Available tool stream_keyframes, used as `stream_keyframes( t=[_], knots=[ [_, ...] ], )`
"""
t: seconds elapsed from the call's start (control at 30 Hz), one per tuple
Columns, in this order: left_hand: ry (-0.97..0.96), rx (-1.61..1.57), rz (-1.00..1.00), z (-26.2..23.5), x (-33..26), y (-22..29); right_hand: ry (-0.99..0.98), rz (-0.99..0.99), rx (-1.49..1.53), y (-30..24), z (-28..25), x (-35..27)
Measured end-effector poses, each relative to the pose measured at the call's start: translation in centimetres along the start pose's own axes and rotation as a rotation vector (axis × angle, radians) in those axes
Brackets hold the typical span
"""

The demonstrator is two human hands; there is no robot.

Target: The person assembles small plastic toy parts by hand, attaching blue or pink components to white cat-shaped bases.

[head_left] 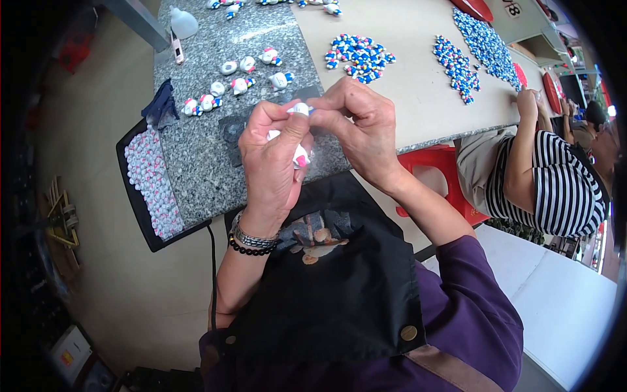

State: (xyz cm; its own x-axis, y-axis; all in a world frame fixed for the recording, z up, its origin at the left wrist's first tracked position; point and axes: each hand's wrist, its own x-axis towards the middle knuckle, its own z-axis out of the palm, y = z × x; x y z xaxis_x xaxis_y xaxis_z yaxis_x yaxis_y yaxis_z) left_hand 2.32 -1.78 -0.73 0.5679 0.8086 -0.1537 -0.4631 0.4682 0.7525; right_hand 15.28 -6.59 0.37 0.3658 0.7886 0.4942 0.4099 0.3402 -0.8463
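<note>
My left hand point(269, 153) is closed round a small white figurine point(301, 157) with a pink patch, held up over the near edge of the granite worktop. A white piece point(299, 109) pokes out between its thumb and forefinger. Against that piece, my right hand point(362, 124) pinches with thumb and forefinger; whatever sits between those fingertips is too small to make out. Beyond my hands, several white figurines with pink and blue parts point(240, 85) stand in loose rows on the granite point(196, 157).
On the left, a black tray point(155, 243) holds many white and pink pieces beside a dark cloth point(161, 104). A white squeeze bottle point(183, 23) stands farther back. Piles of blue and white parts point(359, 57) lie right. A person in stripes point(555, 183) sits near a red stool point(444, 176).
</note>
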Motion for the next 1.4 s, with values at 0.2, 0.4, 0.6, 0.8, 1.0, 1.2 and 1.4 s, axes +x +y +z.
stream_keyframes(
  t=[0.2,0.4,0.6,0.8,1.0,1.2,1.4],
  knots=[
    [0.021,0.071,0.031,-0.1,1.2,1.3,-0.16,0.05,-0.143,-1.2,-1.8,2.0],
    [0.124,0.663,0.234,-2.0,6.9,5.2,-0.125,0.126,-0.642,4.5,-7.8,3.5],
    [0.135,1.561,0.486,-2.1,13.1,6.8,-0.221,0.117,-0.852,5.7,-6.8,2.2],
    [0.08,1.878,0.413,-3.7,16.3,6.0,-0.149,0.054,-0.882,5.5,-6.5,1.9],
    [0.084,0.826,0.345,-4.3,14.6,6.4,-0.078,0.42,-0.254,4.1,-6.6,2.0],
    [0.042,-0.445,-0.345,-3.3,7.7,6.3,-0.166,0.594,0.195,3.1,-5.9,1.9],
    [0.034,-0.67,-0.417,-2.9,2.5,5.4,-0.249,0.499,0.066,2.3,-4.8,2.4]
  ],
)
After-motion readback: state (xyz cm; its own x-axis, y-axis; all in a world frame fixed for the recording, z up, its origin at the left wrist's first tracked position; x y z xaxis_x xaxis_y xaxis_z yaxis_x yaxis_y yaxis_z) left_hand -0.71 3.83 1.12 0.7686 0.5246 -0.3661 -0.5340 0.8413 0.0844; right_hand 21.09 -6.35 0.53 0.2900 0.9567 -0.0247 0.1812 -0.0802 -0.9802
